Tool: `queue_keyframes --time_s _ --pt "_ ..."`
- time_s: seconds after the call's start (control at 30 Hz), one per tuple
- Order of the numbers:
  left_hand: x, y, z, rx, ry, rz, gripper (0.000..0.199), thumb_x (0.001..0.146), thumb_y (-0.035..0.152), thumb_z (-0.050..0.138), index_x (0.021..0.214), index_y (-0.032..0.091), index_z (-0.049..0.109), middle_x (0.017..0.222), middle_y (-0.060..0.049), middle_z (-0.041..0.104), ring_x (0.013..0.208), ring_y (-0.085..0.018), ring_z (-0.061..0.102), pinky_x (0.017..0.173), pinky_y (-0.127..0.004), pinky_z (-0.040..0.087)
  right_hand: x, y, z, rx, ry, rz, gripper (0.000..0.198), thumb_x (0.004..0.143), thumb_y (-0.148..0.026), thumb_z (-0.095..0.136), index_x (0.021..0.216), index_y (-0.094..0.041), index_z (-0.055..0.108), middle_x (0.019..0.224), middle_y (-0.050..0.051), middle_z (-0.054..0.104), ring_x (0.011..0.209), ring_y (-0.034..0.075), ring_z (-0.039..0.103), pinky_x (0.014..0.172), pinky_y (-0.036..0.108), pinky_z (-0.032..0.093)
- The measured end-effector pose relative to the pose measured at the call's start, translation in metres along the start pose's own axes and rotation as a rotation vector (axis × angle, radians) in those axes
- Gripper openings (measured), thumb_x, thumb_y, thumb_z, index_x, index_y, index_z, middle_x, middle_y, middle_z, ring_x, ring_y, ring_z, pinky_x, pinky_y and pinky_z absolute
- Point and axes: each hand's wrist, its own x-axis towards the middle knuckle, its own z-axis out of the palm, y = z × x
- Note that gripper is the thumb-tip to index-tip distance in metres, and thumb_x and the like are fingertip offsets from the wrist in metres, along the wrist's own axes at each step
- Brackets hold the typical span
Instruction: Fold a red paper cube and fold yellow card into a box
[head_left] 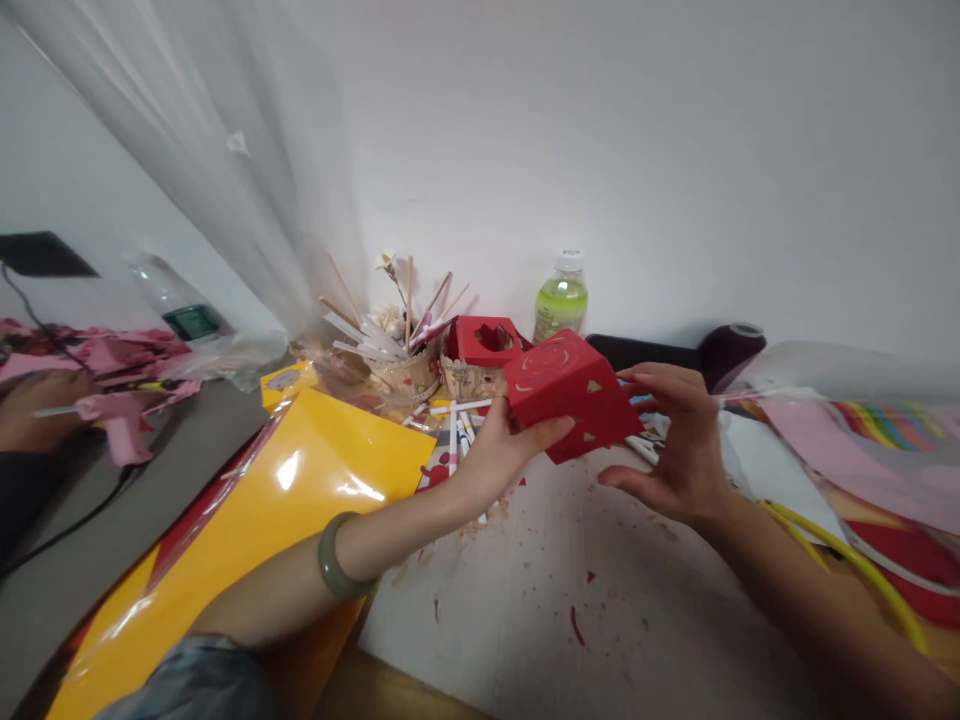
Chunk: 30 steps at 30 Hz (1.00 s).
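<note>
The step in hand looks to be handling and turning a cut-paper box over the worktable [540, 590]. The left hand [504, 450] pinches the near left side of the red box [574, 395], thumb in front, keeping it tilted in the air. To its right, the right hand [679, 455] is spread, thumb well apart from the box and upper fingertips at its right edge; whether they touch, one cannot tell. The next move seems to call for a light grip from that hand, since thin paper could crease.

Among the containers, leftmost is a clear bottle [169, 300], its contents unclear. A patterned cup [405, 377] holds wooden sticks, white sticks and a small flower. Just beside it stands a second cup [466, 382], its contents hidden, with another red box [469, 342] behind or on it. Further right, a capped bottle [561, 295] contains a yellow-green drink.
</note>
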Motion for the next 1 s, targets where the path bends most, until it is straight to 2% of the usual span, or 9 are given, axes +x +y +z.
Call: queue_keyframes --time_s 0.13,0.23,0.33,0.47,0.53,0.7,0.77,0.9,1.0 --pt "-0.001 0.002 0.001 -0.041 0.024 -0.143 0.055 0.071 0.042 0.072 0.116 0.021 0.05 0.115 -0.01 0.06 0.099 -0.027 0.061 0.069 -0.032 0.052 -0.005 0.002 0.005 -0.171 0.03 -0.073 0.096 0.062 -0.058 0.073 0.139 -0.029 0.024 0.122 0.013 0.047 0.098 0.028 0.056 0.066 0.042 0.056" --pt "-0.005 0.003 0.003 -0.042 0.005 -0.201 0.062 0.067 0.043 0.076 0.117 0.022 0.045 0.118 -0.011 0.058 0.102 -0.029 0.059 0.067 -0.033 0.052 -0.008 -0.005 0.011 -0.332 0.028 -0.081 0.099 0.065 -0.06 0.069 0.142 -0.022 0.018 0.122 0.017 0.049 0.103 0.032 0.055 0.056 0.039 0.055" --pt "-0.01 0.004 0.006 -0.034 -0.032 -0.271 0.076 0.059 0.036 0.082 0.118 0.024 0.037 0.12 -0.012 0.056 0.103 -0.029 0.058 0.071 -0.036 0.051 -0.008 -0.011 0.012 -0.341 -0.045 0.086 0.093 0.072 -0.061 0.059 0.143 -0.019 0.015 0.123 0.019 0.048 0.095 0.031 0.059 0.048 0.036 0.051" --pt "-0.013 0.005 0.009 -0.054 -0.066 -0.279 0.074 0.058 0.017 0.078 0.117 0.021 0.034 0.114 -0.012 0.057 0.101 -0.025 0.057 0.08 -0.037 0.045 -0.005 -0.01 0.008 -0.155 -0.062 0.248 0.085 0.075 -0.055 0.058 0.142 -0.02 0.019 0.127 0.016 0.044 0.105 0.031 0.054 0.071 0.043 0.054" --pt "-0.013 0.004 0.009 -0.05 -0.061 -0.245 0.066 0.058 0.01 0.071 0.114 0.02 0.036 0.113 -0.01 0.056 0.098 -0.022 0.057 0.082 -0.035 0.043 -0.003 -0.007 0.007 -0.074 -0.047 0.302 0.076 0.078 -0.053 0.056 0.14 -0.023 0.024 0.128 0.014 0.043 0.11 0.03 0.05 0.077 0.043 0.054" --pt "-0.009 0.002 0.005 0.052 0.085 -0.149 0.054 0.06 0.007 0.057 0.108 0.02 0.038 0.124 -0.011 0.048 0.102 -0.022 0.055 0.08 -0.034 0.045 -0.002 -0.003 0.006 0.016 -0.049 0.373 0.071 0.08 -0.05 0.056 0.139 -0.026 0.027 0.13 0.013 0.042 0.108 0.028 0.052 0.071 0.038 0.056" --pt "-0.007 0.002 0.003 0.138 0.13 -0.033 0.056 0.06 0.006 0.059 0.109 0.021 0.036 0.124 -0.01 0.046 0.111 -0.023 0.051 0.087 -0.036 0.043 -0.001 -0.003 0.005 0.016 -0.048 0.381 0.072 0.079 -0.052 0.057 0.139 -0.026 0.027 0.13 0.013 0.044 0.106 0.027 0.054 0.069 0.037 0.056" --pt "-0.009 0.002 0.002 0.44 0.114 0.295 0.076 0.063 0.015 0.074 0.124 0.025 0.029 0.136 -0.011 0.033 0.128 -0.025 0.034 0.106 -0.04 0.029 0.001 -0.006 0.003 -0.1 -0.071 0.313 0.083 0.072 -0.06 0.062 0.138 -0.023 0.03 0.125 0.015 0.05 0.098 0.028 0.059 0.066 0.038 0.056" --pt "-0.011 0.002 0.002 0.607 0.074 0.38 0.078 0.064 0.023 0.077 0.128 0.024 0.031 0.136 -0.012 0.033 0.127 -0.029 0.033 0.107 -0.044 0.026 0.0 -0.009 0.003 -0.179 -0.129 0.275 0.09 0.068 -0.065 0.063 0.139 -0.022 0.028 0.123 0.016 0.053 0.088 0.028 0.064 0.062 0.039 0.056"
